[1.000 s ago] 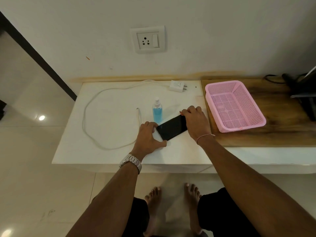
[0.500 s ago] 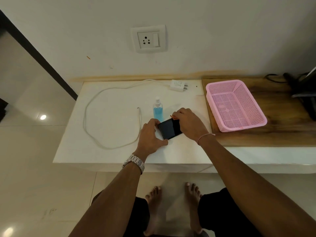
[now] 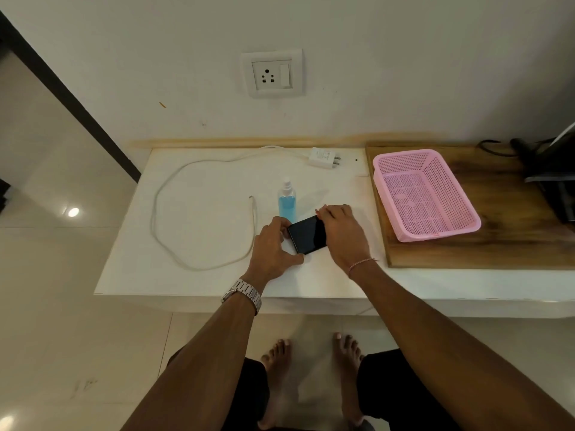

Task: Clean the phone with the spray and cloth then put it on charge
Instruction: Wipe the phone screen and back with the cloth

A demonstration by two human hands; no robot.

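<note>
Phone (image 3: 307, 234) is flat on the white counter (image 3: 202, 275), right between both hands, long axis running near-left to far-right. Left hand (image 3: 273, 247) pinches its near-left end, right hand (image 3: 340, 234) covers the far end, fingers curled over it. Might be a cloth under there, honestly can't tell. Spray bottle (image 3: 287, 202) stands just behind, nearly touching. Cable tip (image 3: 251, 198) sits off left, charger plug (image 3: 323, 157) near the wall, pink basket (image 3: 426, 194) well right. Nothing's blocking.

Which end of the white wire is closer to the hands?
The bare plug tip, left of the spray bottle. The other end, the charger block, lies back by the wall.
</note>
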